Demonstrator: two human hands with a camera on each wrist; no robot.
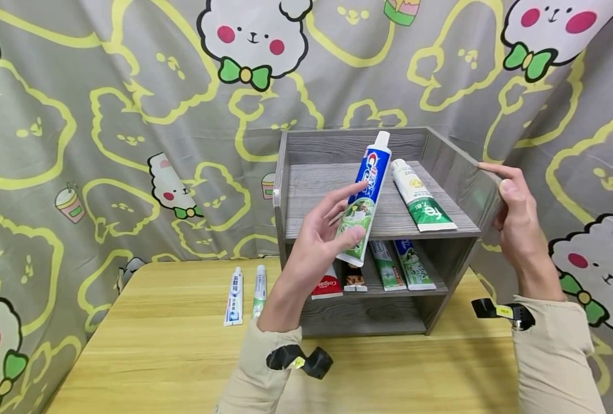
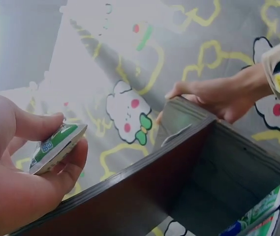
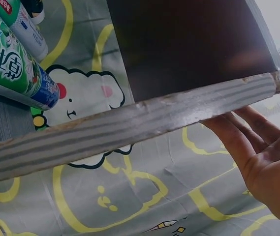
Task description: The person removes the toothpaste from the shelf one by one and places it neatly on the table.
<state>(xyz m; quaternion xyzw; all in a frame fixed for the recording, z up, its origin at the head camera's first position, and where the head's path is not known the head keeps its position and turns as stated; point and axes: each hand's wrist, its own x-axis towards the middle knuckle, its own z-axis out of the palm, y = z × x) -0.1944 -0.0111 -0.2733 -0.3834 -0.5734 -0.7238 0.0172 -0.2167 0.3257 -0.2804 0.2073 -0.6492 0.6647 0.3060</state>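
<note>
Curtain [image 1: 130, 132] w/ cartoon print fills the bkgd, top & both sides. Wood table [image 1: 167, 328] spans the btm of the frame. Grey shelf [image 1: 327, 178] stands on it, right of ctr. My R hand [image 1: 518, 221], far right, grips the shelf's side at its edge. My L hand [image 1: 314, 241], nr ctr, pinches the Crest tube [image 1: 378, 164] btwn thumb & fingers; it's tilted, cap up, in front of the top tier. Green-white tube [image 1: 424, 198] lies on that tier, to its right. Tier below: Colgate tube [image 1: 327, 286], partly hidden, & three more tubes [image 1: 387, 270]. Two white tubes [image 1: 234, 299] lie on the table, left of the shelf.
</note>
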